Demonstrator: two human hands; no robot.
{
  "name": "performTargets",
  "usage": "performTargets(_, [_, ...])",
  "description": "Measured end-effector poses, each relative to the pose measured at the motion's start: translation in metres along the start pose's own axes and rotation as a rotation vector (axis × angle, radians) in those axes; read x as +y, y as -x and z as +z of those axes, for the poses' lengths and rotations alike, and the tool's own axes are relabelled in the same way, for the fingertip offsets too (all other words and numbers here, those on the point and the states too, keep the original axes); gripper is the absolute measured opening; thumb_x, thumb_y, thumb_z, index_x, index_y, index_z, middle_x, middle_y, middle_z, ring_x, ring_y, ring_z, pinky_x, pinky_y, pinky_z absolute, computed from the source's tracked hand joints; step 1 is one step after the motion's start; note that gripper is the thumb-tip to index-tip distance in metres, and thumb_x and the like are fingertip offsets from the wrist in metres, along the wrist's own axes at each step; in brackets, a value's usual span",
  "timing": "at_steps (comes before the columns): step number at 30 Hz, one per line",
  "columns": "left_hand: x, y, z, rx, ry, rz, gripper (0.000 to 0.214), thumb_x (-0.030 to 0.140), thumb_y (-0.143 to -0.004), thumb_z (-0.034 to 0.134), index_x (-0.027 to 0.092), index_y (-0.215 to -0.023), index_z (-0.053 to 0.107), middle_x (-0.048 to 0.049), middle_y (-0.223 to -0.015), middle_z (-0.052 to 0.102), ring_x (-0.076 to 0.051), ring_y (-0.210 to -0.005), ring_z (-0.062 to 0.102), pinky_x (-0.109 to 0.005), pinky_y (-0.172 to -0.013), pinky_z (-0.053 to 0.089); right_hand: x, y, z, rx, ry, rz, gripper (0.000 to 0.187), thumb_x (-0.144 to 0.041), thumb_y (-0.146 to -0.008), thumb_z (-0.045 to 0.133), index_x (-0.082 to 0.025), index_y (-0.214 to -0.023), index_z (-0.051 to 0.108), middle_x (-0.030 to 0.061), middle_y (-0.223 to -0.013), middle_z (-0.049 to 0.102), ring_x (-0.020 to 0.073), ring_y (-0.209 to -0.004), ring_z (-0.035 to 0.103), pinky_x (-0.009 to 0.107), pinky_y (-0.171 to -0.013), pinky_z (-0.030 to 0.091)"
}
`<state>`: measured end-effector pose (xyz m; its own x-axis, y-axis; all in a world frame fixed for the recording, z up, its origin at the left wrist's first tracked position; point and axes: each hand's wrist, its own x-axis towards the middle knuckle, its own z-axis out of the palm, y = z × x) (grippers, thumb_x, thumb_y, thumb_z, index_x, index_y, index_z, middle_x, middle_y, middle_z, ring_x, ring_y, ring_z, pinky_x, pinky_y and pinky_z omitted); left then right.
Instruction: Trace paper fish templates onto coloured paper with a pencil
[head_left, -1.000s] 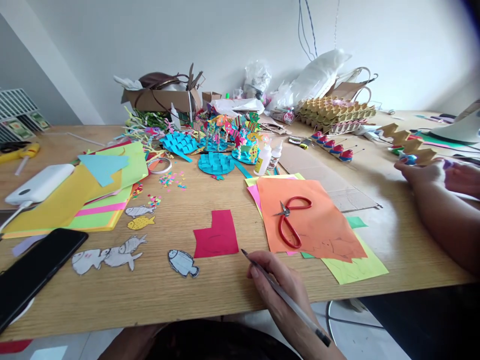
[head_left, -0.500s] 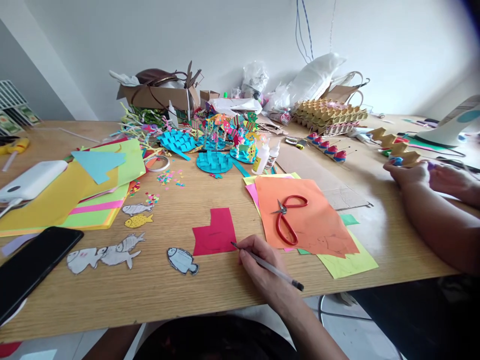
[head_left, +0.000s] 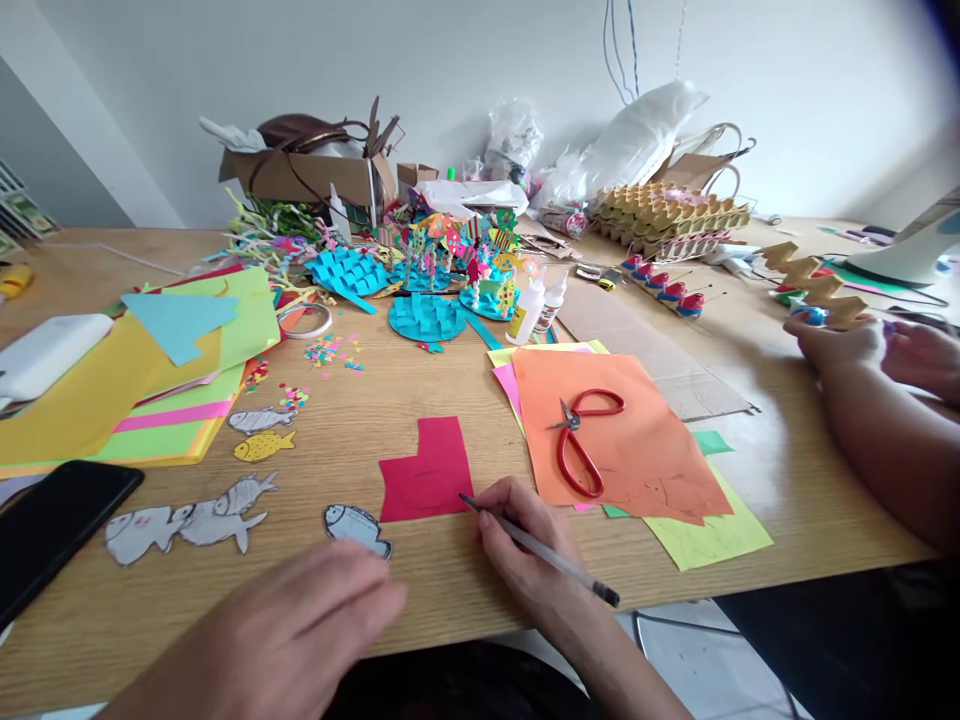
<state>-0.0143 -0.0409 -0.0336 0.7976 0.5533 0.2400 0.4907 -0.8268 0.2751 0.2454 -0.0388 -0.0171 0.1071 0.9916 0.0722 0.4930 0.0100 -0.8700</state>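
My right hand (head_left: 525, 555) is closed on a thin pen (head_left: 547, 556) whose tip touches the lower right corner of a red paper piece (head_left: 427, 470) on the wooden table (head_left: 360, 400). My left hand (head_left: 300, 625) has come up over the near table edge, blurred, fingers pointing towards a grey paper fish cutout (head_left: 356, 525). Its fingers look loosely together, with nothing seen in them. Red-handled scissors (head_left: 581, 445) lie on an orange sheet (head_left: 615, 440) just right of my right hand.
Other fish cutouts (head_left: 187, 520) and a black phone (head_left: 52, 525) lie at the left, beside stacked coloured sheets (head_left: 150, 380). Blue paper crafts (head_left: 427, 315), glue bottles (head_left: 529, 310), a cardboard box (head_left: 307, 175) and egg cartons (head_left: 667, 215) fill the back. Another person's hands (head_left: 862, 345) work at the right.
My left hand has risen into view over the near edge towards the grey fish. My right hand brought the pen tip forward onto the red paper's corner.
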Motion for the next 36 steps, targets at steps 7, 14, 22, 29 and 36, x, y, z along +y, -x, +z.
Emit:
performTargets(7, [-0.015,-0.102,-0.023,0.017,-0.037,0.142,0.047,-0.003,-0.081,0.033,0.020,-0.109,0.062,-0.0051,-0.111,0.062,-0.019,-0.110,0.053,-0.034,-0.095,0.048,0.000,0.002,-0.001,-0.005,0.011,-0.033,0.010,-0.014,-0.079,0.048,-0.020,-0.075,0.055,-0.0049,-0.058,0.056,0.0098,-0.050,0.052,0.019,-0.048,0.039])
performTargets(14, [-0.012,-0.096,-0.009,0.002,-0.062,0.121,0.043,0.000,-0.086,0.031,0.019,-0.107,0.063,-0.0077,-0.104,0.060,-0.020,-0.093,0.057,-0.035,-0.081,0.053,0.001,0.001,0.000,-0.008,0.068,-0.074,0.010,-0.013,-0.078,0.048,-0.020,-0.078,0.056,-0.0042,-0.058,0.058,0.0096,-0.049,0.052,0.019,-0.047,0.038])
performTargets(22, [-0.012,-0.100,-0.003,0.028,-0.124,0.116,0.040,0.005,-0.092,0.029,0.020,-0.106,0.063,-0.0072,-0.102,0.060,-0.021,-0.090,0.056,-0.038,-0.079,0.052,0.002,0.001,0.000,-0.004,0.090,-0.074,0.011,-0.013,-0.079,0.047,-0.020,-0.079,0.056,-0.0035,-0.060,0.059,0.0103,-0.051,0.054,0.019,-0.049,0.040])
performTargets(29, [-0.012,-0.098,-0.002,0.017,-0.091,0.118,0.041,0.005,-0.093,0.028,0.019,-0.109,0.063,-0.0094,-0.106,0.058,-0.023,-0.093,0.054,-0.040,-0.079,0.051,0.001,0.002,0.000,-0.004,0.097,-0.070,0.011,-0.014,-0.080,0.046,-0.020,-0.080,0.056,-0.0031,-0.061,0.060,0.0102,-0.051,0.054,0.019,-0.049,0.040])
performTargets(36, [-0.012,-0.100,-0.002,0.050,-0.090,0.121,0.044,0.009,-0.094,0.025,0.020,-0.107,0.065,-0.0091,-0.104,0.060,-0.022,-0.092,0.054,-0.039,-0.078,0.052,0.000,0.001,0.000,-0.008,0.111,-0.075,0.011,-0.014,-0.079,0.047,-0.019,-0.079,0.057,-0.0031,-0.061,0.060,0.0098,-0.051,0.054,0.019,-0.050,0.040])
